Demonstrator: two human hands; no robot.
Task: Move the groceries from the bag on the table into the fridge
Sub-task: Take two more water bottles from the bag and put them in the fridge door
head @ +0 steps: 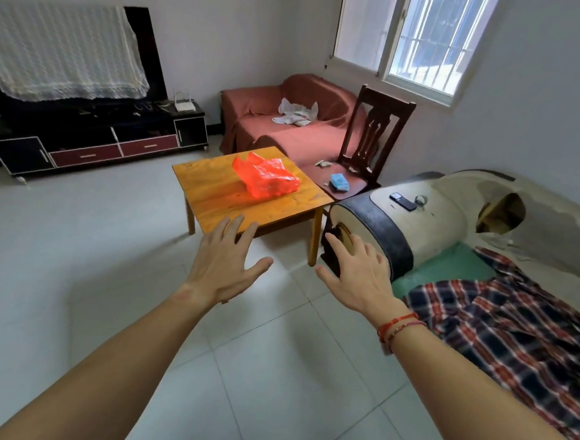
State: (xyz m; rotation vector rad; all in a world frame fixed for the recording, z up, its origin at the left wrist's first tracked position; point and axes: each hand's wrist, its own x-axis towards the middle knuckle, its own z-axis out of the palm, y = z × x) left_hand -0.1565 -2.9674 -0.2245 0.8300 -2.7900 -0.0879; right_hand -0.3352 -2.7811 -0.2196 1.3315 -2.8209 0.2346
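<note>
I see both arms stretched forward over the tiled floor. Left hand (225, 260) and right hand (360, 276): fingers spread, holding nothing. Red bag (267, 178) sits on the wooden table (215, 194), ahead of both hands, untouched.

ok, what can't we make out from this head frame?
- groceries: head view, hidden by the crumpled red bag on the table.
- fridge: head view, nowhere in frame.
- scraps on the chair seat: head view, too small to identify.

The red bag (265, 178) hides its contents; the plaid cloth (514, 335) runs off-frame.
</note>
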